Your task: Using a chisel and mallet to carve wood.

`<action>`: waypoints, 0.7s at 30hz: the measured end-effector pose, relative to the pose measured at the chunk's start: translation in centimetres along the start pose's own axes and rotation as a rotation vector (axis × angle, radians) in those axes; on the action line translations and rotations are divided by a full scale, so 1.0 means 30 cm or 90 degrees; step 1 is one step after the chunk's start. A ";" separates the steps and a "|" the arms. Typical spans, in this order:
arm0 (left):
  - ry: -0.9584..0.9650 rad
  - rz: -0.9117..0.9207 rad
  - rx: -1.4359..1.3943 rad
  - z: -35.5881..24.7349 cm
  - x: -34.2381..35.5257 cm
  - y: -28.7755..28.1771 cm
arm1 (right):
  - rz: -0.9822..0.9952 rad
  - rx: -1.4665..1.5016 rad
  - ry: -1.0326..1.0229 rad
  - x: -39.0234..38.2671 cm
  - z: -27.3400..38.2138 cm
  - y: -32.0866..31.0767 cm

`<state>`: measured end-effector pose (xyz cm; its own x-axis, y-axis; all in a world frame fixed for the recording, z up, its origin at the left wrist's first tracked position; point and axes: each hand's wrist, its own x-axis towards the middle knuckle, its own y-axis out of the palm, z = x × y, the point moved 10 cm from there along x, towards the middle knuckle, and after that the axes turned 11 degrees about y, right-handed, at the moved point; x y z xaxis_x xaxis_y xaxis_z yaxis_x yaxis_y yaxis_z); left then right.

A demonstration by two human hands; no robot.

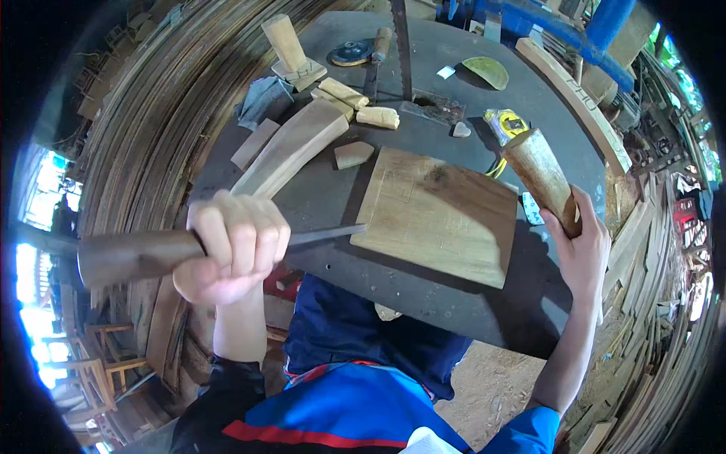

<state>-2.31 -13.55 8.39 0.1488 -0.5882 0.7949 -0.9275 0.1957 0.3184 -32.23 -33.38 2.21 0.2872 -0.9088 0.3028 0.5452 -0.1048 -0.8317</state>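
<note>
My left hand [233, 246] is closed around a chisel [144, 256] at the left, slightly blurred. Its dark wooden handle sticks out to the left, and its metal blade points right, the tip appearing near the left edge of a flat wooden board [446, 219]. Pencil-like lines mark that board, which lies on the dark bench top. In my right hand [586, 246] is a thick round wooden club [538, 168], gripped at its lower end and tilted up to the left over the board's right side. Part of its grip is hidden by my fingers.
Around the dark bench [423, 303] lie a curved wooden piece [299, 144], small offcuts [376, 117], a yellow tape measure [505, 123] and a sanding disc [351, 53]. An upright saw blade [401, 53] rises at the back. A long beam [575, 106] edges the right side; stacked planks [151, 129] fill the left.
</note>
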 end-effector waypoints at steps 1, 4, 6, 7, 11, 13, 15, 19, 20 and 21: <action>-0.004 0.000 -0.001 0.004 0.013 -0.005 | -0.004 -0.003 -0.002 0.000 0.000 -0.002; -0.098 0.047 -0.061 0.061 0.050 0.011 | -0.005 -0.016 -0.009 -0.007 0.001 0.005; -0.141 0.011 -0.097 0.096 0.065 -0.008 | -0.013 -0.023 -0.020 -0.006 0.006 0.005; -0.182 -0.025 -0.132 0.122 0.070 -0.025 | -0.011 -0.023 -0.022 -0.003 0.010 0.006; -0.272 -0.082 -0.164 0.210 0.124 -0.083 | -0.005 -0.011 -0.005 0.000 0.005 0.004; -0.300 -0.089 -0.184 0.257 0.146 -0.101 | 0.001 -0.012 -0.005 -0.001 0.003 0.008; -0.353 -0.151 -0.151 0.304 0.155 -0.122 | 0.005 -0.014 -0.001 -0.002 -0.002 0.012; -0.376 -0.179 -0.154 0.349 0.174 -0.122 | -0.003 -0.037 -0.027 -0.003 0.007 0.018; -0.357 -0.169 -0.149 0.347 0.177 -0.122 | 0.003 -0.048 -0.034 -0.002 0.014 0.026; -0.363 -0.167 -0.151 0.345 0.169 -0.114 | 0.004 -0.047 -0.028 -0.002 0.011 0.026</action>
<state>-1.95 -25.31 5.98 0.0943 -0.9497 0.2985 -0.7753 0.1180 0.6204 -31.56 -33.28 1.69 0.3250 -0.8913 0.3161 0.4840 -0.1304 -0.8653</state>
